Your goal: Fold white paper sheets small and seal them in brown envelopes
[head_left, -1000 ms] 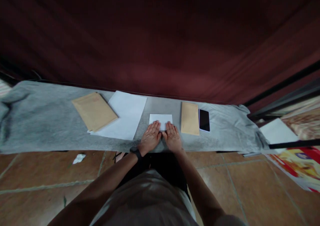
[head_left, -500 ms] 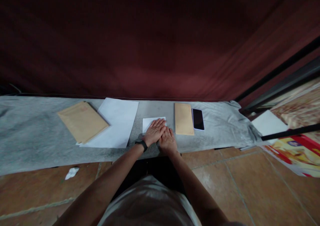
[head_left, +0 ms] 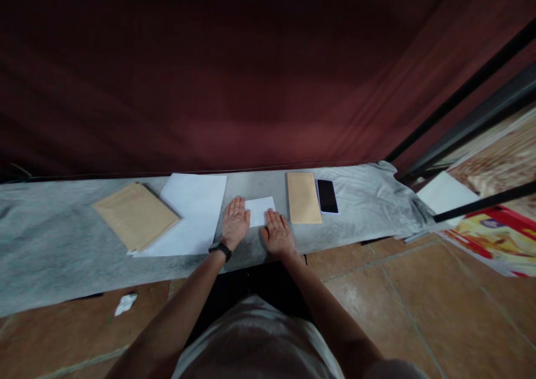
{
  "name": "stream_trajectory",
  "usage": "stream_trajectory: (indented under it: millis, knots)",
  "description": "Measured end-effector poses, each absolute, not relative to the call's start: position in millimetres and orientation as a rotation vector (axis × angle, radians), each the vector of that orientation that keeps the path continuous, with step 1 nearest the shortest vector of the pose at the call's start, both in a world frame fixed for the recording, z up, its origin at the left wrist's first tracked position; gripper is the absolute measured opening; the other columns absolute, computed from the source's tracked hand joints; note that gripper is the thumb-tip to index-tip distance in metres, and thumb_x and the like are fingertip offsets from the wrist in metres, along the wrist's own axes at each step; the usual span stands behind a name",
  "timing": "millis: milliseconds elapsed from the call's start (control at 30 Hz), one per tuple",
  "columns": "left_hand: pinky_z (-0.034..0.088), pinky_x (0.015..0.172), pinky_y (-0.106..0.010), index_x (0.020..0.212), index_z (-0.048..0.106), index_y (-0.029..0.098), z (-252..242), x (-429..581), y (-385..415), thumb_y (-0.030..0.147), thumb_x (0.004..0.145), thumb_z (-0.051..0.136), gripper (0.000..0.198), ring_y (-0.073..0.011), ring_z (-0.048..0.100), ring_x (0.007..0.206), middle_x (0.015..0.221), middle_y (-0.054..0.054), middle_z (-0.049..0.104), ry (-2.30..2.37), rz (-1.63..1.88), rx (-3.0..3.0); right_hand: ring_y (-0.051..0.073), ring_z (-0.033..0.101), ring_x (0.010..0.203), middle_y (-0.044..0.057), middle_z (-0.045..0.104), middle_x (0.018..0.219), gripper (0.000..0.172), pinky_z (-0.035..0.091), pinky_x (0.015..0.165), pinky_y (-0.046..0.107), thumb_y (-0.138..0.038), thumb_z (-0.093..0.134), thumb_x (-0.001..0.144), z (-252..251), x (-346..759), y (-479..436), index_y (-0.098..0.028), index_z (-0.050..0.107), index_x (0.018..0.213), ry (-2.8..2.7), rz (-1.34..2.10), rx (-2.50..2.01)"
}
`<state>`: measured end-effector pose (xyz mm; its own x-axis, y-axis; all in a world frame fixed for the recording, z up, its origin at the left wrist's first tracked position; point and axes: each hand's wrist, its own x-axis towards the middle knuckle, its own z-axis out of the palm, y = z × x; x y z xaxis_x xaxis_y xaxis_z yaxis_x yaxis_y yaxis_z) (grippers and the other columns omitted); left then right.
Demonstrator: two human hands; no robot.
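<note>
A small white folded sheet of paper lies flat on the grey cloth, between my two hands. My left hand rests palm down over its left edge, fingers stretched forward; a dark band circles that wrist. At the paper's lower right corner my right hand lies flat, fingers extended. Neither hand grips anything. Right of them is a brown envelope, lying lengthwise away from me. To the left, large white sheets lie partly under a stack of brown envelopes.
A smartphone lies beside the single envelope. The long surface is covered with grey cloth, backed by a dark red curtain. Black bars and a colourful printed box are at the right. White scrap lies on the tiled floor.
My left hand has moved left, off the middle of the small paper and away from my right hand, uncovering more of it. My right hand stays near the lower right corner. The view has shifted slightly.
</note>
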<state>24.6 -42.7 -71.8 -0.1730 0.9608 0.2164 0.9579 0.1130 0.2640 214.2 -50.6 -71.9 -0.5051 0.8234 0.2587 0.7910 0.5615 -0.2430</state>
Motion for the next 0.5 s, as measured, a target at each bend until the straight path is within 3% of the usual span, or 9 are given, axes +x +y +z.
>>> stream_trajectory:
  millis: [200, 500]
  knots:
    - [0.040, 0.115, -0.044, 0.143, 0.049, 0.010, -61, 4, -42, 0.024, 0.093, 0.039, 0.053, -0.0277, 0.053, 0.133, 0.141, -0.016, 0.060, 2.270, 0.644, 1.975, 0.027, 0.037, 0.148, 0.014, 0.036, 0.161, 0.058, 0.025, 0.122, 0.045, -0.037, 0.040, 0.104, -72, 215, -52, -0.007, 0.038, 0.154, -2.440, 0.126, -1.306]
    - [0.043, 0.108, -0.045, 0.110, 0.067, 0.015, -31, -5, -11, 0.027, 0.079, 0.065, 0.033, -0.0302, 0.058, 0.118, 0.114, -0.014, 0.068, 2.217, 0.655, 1.720, 0.025, 0.040, 0.147, 0.012, 0.042, 0.158, 0.056, 0.025, 0.123, 0.045, -0.036, 0.043, 0.103, -71, 213, -54, -0.011, 0.041, 0.153, -2.407, 0.116, -1.327]
